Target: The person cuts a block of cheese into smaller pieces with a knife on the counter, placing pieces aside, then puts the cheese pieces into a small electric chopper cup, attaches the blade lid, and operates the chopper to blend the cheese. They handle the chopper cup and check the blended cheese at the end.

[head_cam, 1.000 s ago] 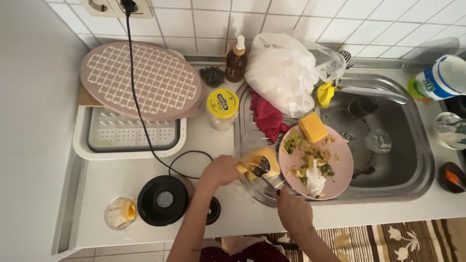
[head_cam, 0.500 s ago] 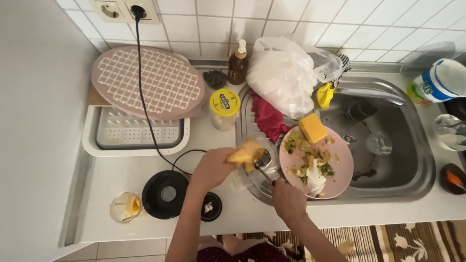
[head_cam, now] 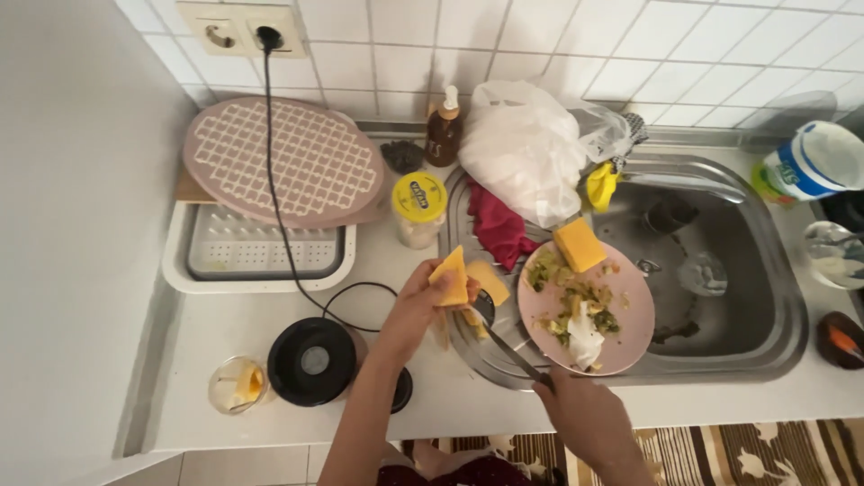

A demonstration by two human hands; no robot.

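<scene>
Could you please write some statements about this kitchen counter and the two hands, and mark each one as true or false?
1. The left hand holds a yellow sponge. True.
2. The pink plate is clean. False: food scraps and a second yellow sponge lie on it.
3. The right hand holds a long dark utensil. True.
4. The jar has a red lid. False: the lid is yellow.
5. A black cord is plugged into the wall socket. True.

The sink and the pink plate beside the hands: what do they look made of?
The sink looks like brushed stainless steel: grey, with soft reflections and a pressed ribbed drainer. The pink plate could be glazed ceramic or melamine; its smooth, even, faintly shiny rim fits either, and the picture doesn't settle which.
</scene>
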